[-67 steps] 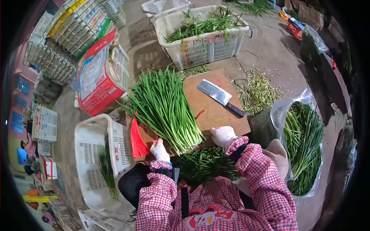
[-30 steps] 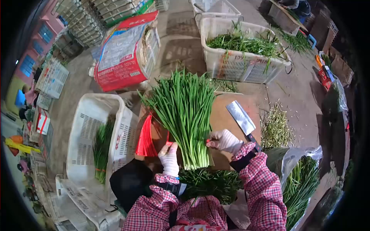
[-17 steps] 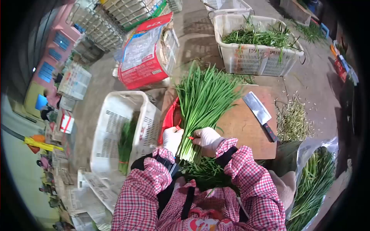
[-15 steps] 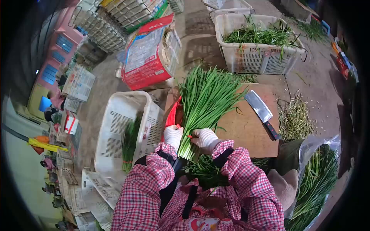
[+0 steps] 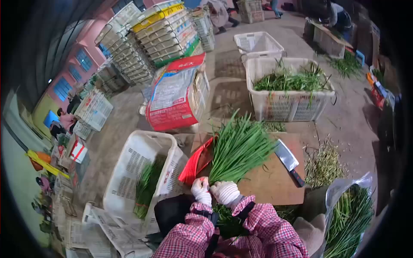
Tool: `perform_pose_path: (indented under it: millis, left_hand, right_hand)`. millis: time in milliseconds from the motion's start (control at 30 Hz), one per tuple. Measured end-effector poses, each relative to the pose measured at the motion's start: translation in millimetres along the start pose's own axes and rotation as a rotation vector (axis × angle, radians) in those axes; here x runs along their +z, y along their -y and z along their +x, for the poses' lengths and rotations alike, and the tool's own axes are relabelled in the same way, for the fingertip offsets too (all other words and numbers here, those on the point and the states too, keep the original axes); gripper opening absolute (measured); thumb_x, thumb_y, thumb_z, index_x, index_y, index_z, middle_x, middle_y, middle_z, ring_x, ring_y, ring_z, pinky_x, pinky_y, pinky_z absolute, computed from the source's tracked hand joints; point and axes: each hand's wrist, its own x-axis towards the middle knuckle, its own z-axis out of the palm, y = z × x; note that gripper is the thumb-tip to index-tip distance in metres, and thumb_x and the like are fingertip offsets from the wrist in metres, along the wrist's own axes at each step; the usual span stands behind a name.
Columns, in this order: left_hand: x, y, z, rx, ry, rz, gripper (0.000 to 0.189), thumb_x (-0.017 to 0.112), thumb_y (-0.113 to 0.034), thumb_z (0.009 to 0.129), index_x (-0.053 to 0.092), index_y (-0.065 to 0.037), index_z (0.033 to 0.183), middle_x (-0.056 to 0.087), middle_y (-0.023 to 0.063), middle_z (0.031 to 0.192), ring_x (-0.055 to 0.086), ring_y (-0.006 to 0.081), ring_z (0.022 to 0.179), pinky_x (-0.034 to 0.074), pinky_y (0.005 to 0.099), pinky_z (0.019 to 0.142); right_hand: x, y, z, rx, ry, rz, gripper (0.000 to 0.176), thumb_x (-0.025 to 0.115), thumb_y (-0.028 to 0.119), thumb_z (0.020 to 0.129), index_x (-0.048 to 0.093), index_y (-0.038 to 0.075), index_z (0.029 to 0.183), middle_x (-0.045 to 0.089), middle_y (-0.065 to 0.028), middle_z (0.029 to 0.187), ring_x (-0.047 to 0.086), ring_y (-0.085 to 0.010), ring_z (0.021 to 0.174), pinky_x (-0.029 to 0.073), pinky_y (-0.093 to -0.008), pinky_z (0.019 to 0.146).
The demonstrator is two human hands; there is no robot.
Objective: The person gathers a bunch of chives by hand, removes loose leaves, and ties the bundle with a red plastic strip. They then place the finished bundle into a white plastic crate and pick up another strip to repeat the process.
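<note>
A large bunch of garlic chives (image 5: 241, 148) lies on a wooden board (image 5: 275, 185), leaf tips pointing away from me. My left hand (image 5: 201, 190), in a white striped glove, is closed at the stalk end, with a bit of red tie showing at its fingertips. Right beside it, my right hand (image 5: 225, 192) is closed around the lower stalks, hiding them and most of the tie. Red tie strips (image 5: 195, 162) lie in a bundle left of the chives. A cleaver (image 5: 287, 157) with a dark handle rests on the board's right side.
To the left stands a white crate (image 5: 148, 137) holding tied chives (image 5: 148, 187). Ahead are a red-and-white sack (image 5: 174, 101) and a crate of loose greens (image 5: 288, 107). Trimmings (image 5: 325, 165) litter the floor at right, above a plastic bag of chives (image 5: 350, 219). Other people work farther off.
My view has tilted up, showing more of the room. My hands have come closer together at the stalk end; the right has moved over the spot where the red tie showed.
</note>
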Motion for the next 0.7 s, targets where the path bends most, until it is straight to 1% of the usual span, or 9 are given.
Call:
perform_pose_path:
  millis: [33,100,133,167,233,333,467,500,700]
  left_hand:
    - [2,-27,-5,-0.180,0.014,-0.255,0.007,0.064,-0.005,0.084,0.063,-0.002,0.078,0.058,0.0006,0.071,0.050,0.0092,0.062,0.042,0.0258,0.057]
    - [6,-32,-4,-0.045,-0.021,-0.337,0.006,0.065,-0.004,0.083,0.062,-0.002,0.078,0.057,-0.0004,0.070,0.046,0.0067,0.059,0.038,0.0223,0.054]
    - [3,-53,-1,-0.396,-0.013,-0.734,0.008,0.064,-0.004,0.083,0.062,-0.001,0.076,0.056,-0.0020,0.071,0.046,0.0070,0.059,0.039,0.0224,0.053]
    - [0,-63,0,-0.293,0.041,-0.532,0.005,0.064,-0.005,0.083,0.064,-0.001,0.080,0.059,0.0007,0.072,0.053,0.0106,0.062,0.044,0.0256,0.057]
    - [-1,-87,7,0.229,0.077,-0.102,0.007,0.063,-0.007,0.083,0.065,-0.001,0.085,0.063,0.0056,0.076,0.059,0.0153,0.069,0.048,0.0285,0.062]
    - [-9,-130,18,0.434,0.201,-0.113,0.010,0.063,-0.003,0.080,0.065,-0.001,0.090,0.065,0.0101,0.081,0.062,0.0182,0.073,0.050,0.0290,0.067]
    - [-3,-130,29,0.431,0.354,-0.134,0.019,0.063,0.003,0.075,0.065,-0.001,0.094,0.066,0.0097,0.089,0.064,0.0197,0.082,0.051,0.0292,0.076]
    - [3,-122,27,0.359,0.397,-0.137,0.022,0.064,0.003,0.073,0.066,-0.001,0.094,0.066,0.0096,0.090,0.064,0.0197,0.084,0.051,0.0297,0.076]
    - [52,-37,10,0.259,0.593,0.063,0.014,0.062,0.003,0.074,0.066,0.000,0.087,0.065,0.0141,0.081,0.064,0.0260,0.073,0.051,0.0323,0.070]
  right_hand:
    - [1,-1,1,-0.042,-0.002,-0.059,0.018,0.052,0.027,0.083,0.063,0.015,0.092,0.064,-0.0091,0.090,0.065,-0.0280,0.084,0.052,-0.0431,0.067]
    - [-21,5,-3,-0.121,0.034,-0.105,0.017,0.052,0.025,0.082,0.063,0.016,0.092,0.062,-0.0088,0.089,0.063,-0.0272,0.084,0.050,-0.0423,0.067]
    - [-37,10,-5,-0.146,0.043,-0.140,0.017,0.052,0.024,0.082,0.062,0.015,0.092,0.061,-0.0086,0.088,0.063,-0.0270,0.084,0.050,-0.0417,0.066]
    - [-50,14,-6,-0.172,0.053,-0.169,0.017,0.052,0.024,0.082,0.062,0.015,0.092,0.061,-0.0084,0.087,0.062,-0.0267,0.084,0.049,-0.0411,0.065]
    - [-55,17,-10,-0.148,-0.016,-0.197,0.014,0.053,0.025,0.080,0.062,0.016,0.087,0.059,-0.0058,0.083,0.060,-0.0241,0.083,0.046,-0.0392,0.070]
    - [-94,25,-13,-0.402,-0.298,-0.293,0.007,0.056,0.027,0.070,0.060,0.021,0.071,0.053,0.0007,0.077,0.053,-0.0184,0.079,0.039,-0.0376,0.078]
    - [-116,18,-10,-0.334,-0.219,-0.272,0.010,0.060,0.028,0.068,0.062,0.019,0.070,0.056,-0.0004,0.076,0.055,-0.0193,0.077,0.040,-0.0385,0.077]
    - [-103,6,-7,-0.316,-0.335,-0.223,0.017,0.064,0.034,0.067,0.062,0.018,0.068,0.056,-0.0007,0.075,0.055,-0.0225,0.078,0.041,-0.0403,0.077]
    - [-12,-70,-10,-0.067,-0.270,0.099,0.017,0.069,0.029,0.069,0.067,0.015,0.080,0.061,-0.0044,0.080,0.057,-0.0268,0.082,0.042,-0.0415,0.073]
